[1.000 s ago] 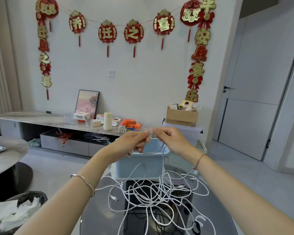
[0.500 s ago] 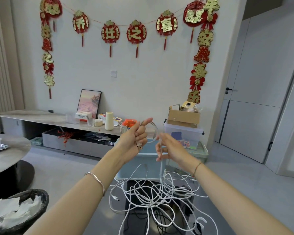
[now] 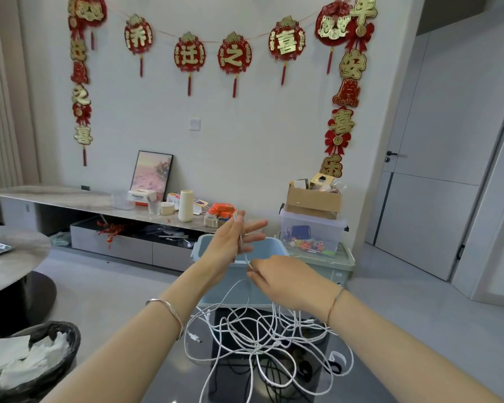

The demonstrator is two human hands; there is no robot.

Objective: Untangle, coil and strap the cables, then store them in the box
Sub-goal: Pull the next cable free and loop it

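head view puts me early in the job. the left grip (image 3: 230, 245) is raised in front of the blue box (image 3: 230, 289), fingers spread and mostly straight. one white cable (image 3: 246, 258) runs up across them toward the fingertips, so that grip carries the cable rather than clamping it. the right grip (image 3: 282, 279), just nearer and to the right, pinches the same cable between thumb and fingertips where it drops toward the heap. i read this as the first turn of a coil being laid over the left fingers.

everything else is a tangle (image 3: 259, 341) of white leads lying loose on the counter (image 3: 172, 385), crossing one another, with dark leads underneath. the blue box stands just beyond the tangle at the far side, and i can't see inside it from here. a small white loop (image 3: 336, 359) at the near right may be a strap, but it is too small to say.

my judgement: no cable is fully coiled, none is strapped, and none is visibly stored. most of the untangling, and all the strapping and boxing, is left to do.
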